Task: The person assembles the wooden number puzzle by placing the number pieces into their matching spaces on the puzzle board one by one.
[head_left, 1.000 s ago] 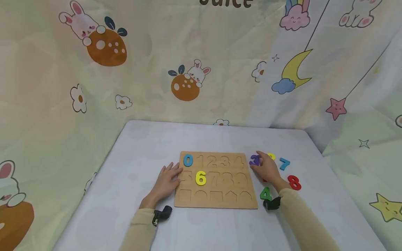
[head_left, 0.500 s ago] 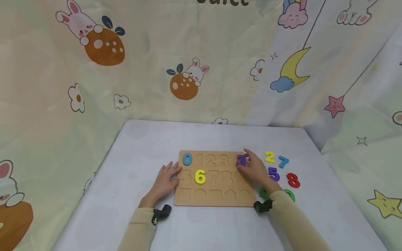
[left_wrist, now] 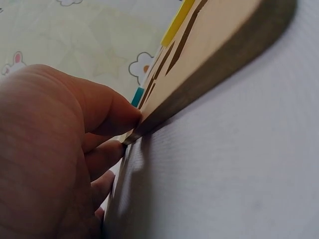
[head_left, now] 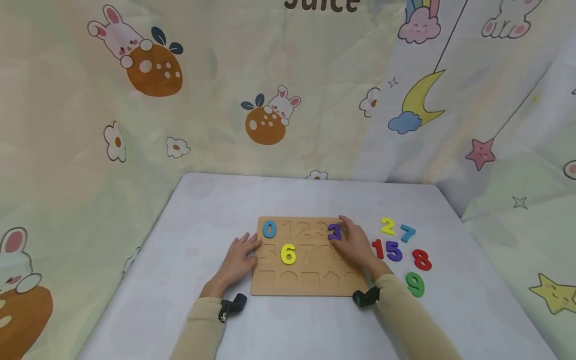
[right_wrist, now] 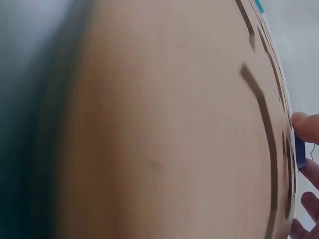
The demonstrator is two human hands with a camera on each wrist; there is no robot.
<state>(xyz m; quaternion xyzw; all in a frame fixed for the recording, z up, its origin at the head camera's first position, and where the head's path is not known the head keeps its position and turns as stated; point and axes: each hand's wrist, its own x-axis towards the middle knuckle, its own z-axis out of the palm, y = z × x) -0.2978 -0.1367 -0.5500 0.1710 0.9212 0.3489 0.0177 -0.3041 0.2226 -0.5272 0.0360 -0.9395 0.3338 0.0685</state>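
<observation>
Head view — right hand (head_left: 356, 246) pinches purple 3 (head_left: 334, 232) over board (head_left: 310, 268); left hand (head_left: 236, 261), fingers spread, touches board's left edge.

Tabletop filming setup, room type unclear: bunny-print cloth (head_left: 324, 65) at twelve o'clock, white table (head_left: 297, 327) at six, wrist cameras (head_left: 232, 306).

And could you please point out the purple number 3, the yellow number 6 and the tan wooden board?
Purple number 3 (head_left: 335, 232): head view, middle stroke.
Yellow number 6 (head_left: 284, 254): head view, left stroke.
Tan wooden board (head_left: 306, 290): head view, bare strip near front edge.
</observation>
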